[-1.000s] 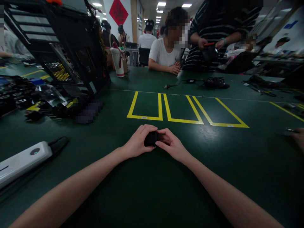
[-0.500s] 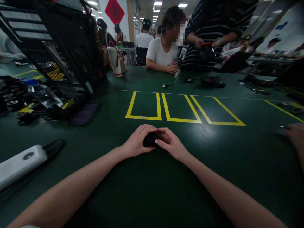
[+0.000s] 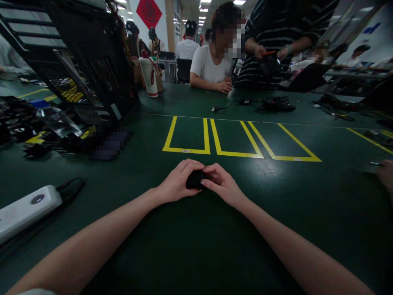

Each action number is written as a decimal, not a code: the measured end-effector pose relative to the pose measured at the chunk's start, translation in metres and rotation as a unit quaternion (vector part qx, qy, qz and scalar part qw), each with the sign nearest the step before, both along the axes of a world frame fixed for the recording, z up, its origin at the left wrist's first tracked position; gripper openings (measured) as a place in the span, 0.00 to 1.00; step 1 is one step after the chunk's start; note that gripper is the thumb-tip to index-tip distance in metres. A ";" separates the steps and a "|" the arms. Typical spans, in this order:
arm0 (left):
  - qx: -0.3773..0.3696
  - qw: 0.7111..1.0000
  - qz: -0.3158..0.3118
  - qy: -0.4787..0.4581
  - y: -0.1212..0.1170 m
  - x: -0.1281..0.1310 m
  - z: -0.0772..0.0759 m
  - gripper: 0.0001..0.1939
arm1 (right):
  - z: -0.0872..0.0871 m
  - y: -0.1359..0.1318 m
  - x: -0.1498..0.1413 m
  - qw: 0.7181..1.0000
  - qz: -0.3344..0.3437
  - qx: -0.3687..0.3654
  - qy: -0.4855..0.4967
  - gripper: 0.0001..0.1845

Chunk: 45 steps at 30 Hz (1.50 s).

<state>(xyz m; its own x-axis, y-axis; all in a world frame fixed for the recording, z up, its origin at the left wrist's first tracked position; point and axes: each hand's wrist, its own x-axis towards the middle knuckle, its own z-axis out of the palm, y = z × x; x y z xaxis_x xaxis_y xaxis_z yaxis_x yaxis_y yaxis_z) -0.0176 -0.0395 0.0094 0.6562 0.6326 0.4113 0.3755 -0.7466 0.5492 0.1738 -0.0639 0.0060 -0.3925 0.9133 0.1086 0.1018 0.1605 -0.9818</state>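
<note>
- While the left hand [image 3: 176,182] cups the small black object [image 3: 194,180] mid-frame, the right hand [image 3: 225,186] grips its right edge.
- Probably light, stiff; best held by its sides.

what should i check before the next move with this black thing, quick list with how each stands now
1. Left hand has a grip on the black thing: ok, fingers and thumb curl around it.
2. Right hand on it too: ok, fingertips are at its right end.
3. Black thing lifted off the table: cannot tell, the hands hide its underside.
4. Cable away from both hands: ok, it lies beyond the yellow frames.
5. Bottle upright: not ok, it lies over at the left.
</note>
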 end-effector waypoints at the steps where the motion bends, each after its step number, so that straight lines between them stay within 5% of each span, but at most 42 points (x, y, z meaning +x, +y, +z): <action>1: 0.000 1.000 -0.001 0.001 0.000 0.000 0.000 0.29 | 0.001 0.000 0.000 1.000 -0.002 -0.004 -0.006 0.10; 14: 0.007 1.000 -0.001 -0.002 0.001 0.000 -0.002 0.29 | -0.001 0.000 0.001 0.999 0.015 0.042 -0.005 0.14; 19: 0.001 1.000 -0.002 0.001 0.000 0.000 0.000 0.29 | -0.001 0.000 0.001 1.000 0.004 0.012 0.003 0.09; 24: -0.004 1.000 -0.002 0.001 0.000 0.000 0.002 0.29 | 0.003 -0.001 0.001 0.999 -0.007 -0.016 -0.029 0.15; 37: -0.002 1.000 -0.003 -0.002 0.000 0.000 0.001 0.29 | -0.001 0.001 0.001 1.000 0.006 -0.006 0.016 0.08; 45: -0.008 1.000 0.001 -0.001 0.000 0.000 0.001 0.29 | -0.001 0.003 0.001 1.000 -0.005 -0.027 -0.010 0.15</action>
<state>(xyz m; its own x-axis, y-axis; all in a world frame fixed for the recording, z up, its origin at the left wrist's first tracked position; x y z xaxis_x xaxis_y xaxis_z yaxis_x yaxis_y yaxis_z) -0.0174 -0.0390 0.0105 0.6541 0.6407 0.4022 0.3755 -0.7366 0.5626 0.1748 -0.0613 0.0050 -0.3846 0.9217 0.0514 0.1238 0.1067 -0.9866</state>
